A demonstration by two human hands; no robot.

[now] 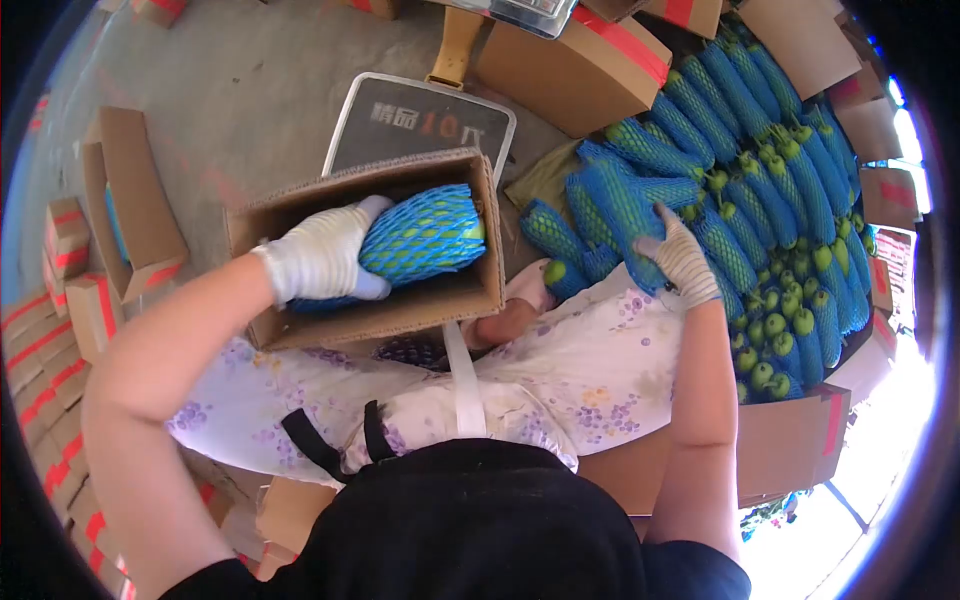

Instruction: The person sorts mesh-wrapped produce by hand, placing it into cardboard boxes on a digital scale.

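My left hand [325, 250], in a white knitted glove, is wrapped over the end of a green long fruit in a blue foam net [425, 235]. That fruit lies inside an open cardboard box [400, 322] above my lap; more blue netting shows beneath my hand. My right hand [684, 262], also gloved, grips the near end of another netted green fruit [612, 200] at the edge of the pile. This second fruit is slightly blurred and tilted over its neighbours. The exact kind of fruit is hidden by the netting.
A large pile of netted green fruits [745, 230] fills the right side, with cardboard around it. Behind the box stands a dark-topped platform scale [420, 125]. An open box [135, 200] and stacked red-taped boxes [45, 360] stand at left; a closed box [570, 75] sits beyond.
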